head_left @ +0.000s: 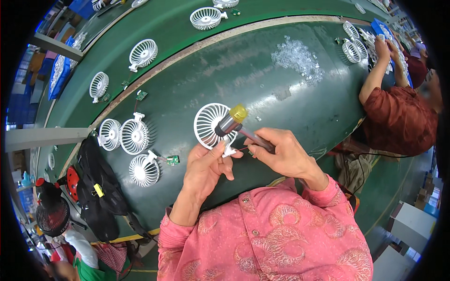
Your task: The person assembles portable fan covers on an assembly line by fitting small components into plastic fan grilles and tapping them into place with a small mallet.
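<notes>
My left hand (202,169) is closed on the neck of a round white fan cage (206,121), which lies on the green table. In my right hand (289,153) is the handle of a small mallet (229,122) with one yellow face and one dark face. The mallet's head is over the cage and hides part of its right side. A thin red wire runs from the neck toward my right fingers, beside a small green piece mostly hidden there. Whether the mallet touches the cage, I cannot tell.
Several white fan cages (134,136) with green circuit boards (173,160) lie to the left. Small clear plastic parts (296,57) are heaped at the far right. A black bag (99,196) rests at the left edge. Beyond a ledge, a green belt (171,35) carries more cages. A co-worker (398,112) sits at right.
</notes>
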A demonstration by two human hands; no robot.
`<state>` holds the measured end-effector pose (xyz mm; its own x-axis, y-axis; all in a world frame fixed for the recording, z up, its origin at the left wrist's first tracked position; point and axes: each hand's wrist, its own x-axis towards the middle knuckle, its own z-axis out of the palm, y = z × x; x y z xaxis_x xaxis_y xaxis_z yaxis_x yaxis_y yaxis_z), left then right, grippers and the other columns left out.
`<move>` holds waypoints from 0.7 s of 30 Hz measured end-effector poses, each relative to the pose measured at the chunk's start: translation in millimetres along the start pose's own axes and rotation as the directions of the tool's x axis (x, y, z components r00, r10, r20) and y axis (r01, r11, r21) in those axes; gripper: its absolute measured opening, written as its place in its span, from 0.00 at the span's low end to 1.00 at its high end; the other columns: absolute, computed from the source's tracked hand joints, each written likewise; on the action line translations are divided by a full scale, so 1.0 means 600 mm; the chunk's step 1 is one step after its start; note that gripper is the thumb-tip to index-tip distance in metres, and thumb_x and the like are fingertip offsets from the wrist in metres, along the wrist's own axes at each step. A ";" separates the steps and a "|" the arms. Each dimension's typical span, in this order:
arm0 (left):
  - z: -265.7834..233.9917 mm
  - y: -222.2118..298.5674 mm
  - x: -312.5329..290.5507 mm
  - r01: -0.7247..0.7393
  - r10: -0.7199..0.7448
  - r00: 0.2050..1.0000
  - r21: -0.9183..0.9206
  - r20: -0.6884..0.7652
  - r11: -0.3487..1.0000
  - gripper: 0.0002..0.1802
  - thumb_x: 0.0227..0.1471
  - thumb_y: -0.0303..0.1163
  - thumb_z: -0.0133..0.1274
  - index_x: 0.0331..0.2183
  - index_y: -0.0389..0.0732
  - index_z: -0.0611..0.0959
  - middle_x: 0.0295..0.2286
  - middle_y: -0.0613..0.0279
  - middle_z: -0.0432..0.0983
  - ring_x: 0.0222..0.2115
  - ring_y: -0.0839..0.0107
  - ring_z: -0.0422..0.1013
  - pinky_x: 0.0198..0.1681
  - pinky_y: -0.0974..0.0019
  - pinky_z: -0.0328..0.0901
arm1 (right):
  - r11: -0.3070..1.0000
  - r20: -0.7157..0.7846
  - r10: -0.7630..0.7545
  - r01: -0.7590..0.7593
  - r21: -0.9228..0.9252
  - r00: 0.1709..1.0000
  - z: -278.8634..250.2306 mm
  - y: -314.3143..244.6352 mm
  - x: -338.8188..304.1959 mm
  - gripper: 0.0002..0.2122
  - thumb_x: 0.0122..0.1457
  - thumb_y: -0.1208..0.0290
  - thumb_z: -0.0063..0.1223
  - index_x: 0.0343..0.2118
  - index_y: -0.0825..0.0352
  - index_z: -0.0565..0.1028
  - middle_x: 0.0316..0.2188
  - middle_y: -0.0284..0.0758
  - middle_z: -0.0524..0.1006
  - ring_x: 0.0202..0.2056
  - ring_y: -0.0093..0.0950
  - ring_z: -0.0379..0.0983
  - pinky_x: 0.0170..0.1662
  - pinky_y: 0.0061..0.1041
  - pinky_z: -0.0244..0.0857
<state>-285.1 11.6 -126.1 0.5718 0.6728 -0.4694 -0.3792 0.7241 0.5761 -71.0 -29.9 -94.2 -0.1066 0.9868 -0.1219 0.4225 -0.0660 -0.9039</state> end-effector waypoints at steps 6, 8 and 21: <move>0.005 -0.004 0.001 -0.004 0.003 0.999 -0.020 -0.046 1.000 0.15 0.61 0.31 0.49 0.45 0.30 0.75 0.32 0.43 0.79 0.19 0.74 0.70 0.18 0.71 0.69 | 0.999 -0.014 -0.046 0.046 -0.024 0.999 0.006 0.013 0.001 0.06 0.57 0.75 0.58 0.35 0.72 0.77 0.20 0.34 0.72 0.20 0.19 0.64 0.23 0.24 0.57; 0.005 -0.006 0.000 -0.015 0.016 0.999 0.014 -0.031 1.000 0.14 0.59 0.30 0.51 0.45 0.32 0.74 0.32 0.46 0.79 0.21 0.75 0.71 0.18 0.71 0.70 | 0.999 -0.035 0.043 -0.042 0.035 0.998 0.002 0.002 0.004 0.06 0.57 0.76 0.57 0.34 0.72 0.76 0.19 0.35 0.72 0.19 0.20 0.64 0.23 0.24 0.57; 0.018 -0.006 0.012 -0.041 0.039 0.994 -0.014 -0.104 0.999 0.10 0.56 0.21 0.47 0.41 0.32 0.72 0.27 0.55 0.74 0.19 0.70 0.71 0.16 0.66 0.69 | 0.942 -0.073 -0.311 0.298 -0.154 0.948 0.022 -0.002 0.002 0.09 0.53 0.79 0.56 0.38 0.69 0.75 0.34 0.43 0.78 0.32 0.43 0.77 0.33 0.36 0.71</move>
<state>-271.7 12.5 -124.1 0.4777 0.7128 -0.5135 -0.4127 0.6981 0.5851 -83.6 -30.7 -98.4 -0.1669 0.9664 0.1956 0.5054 0.2542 -0.8246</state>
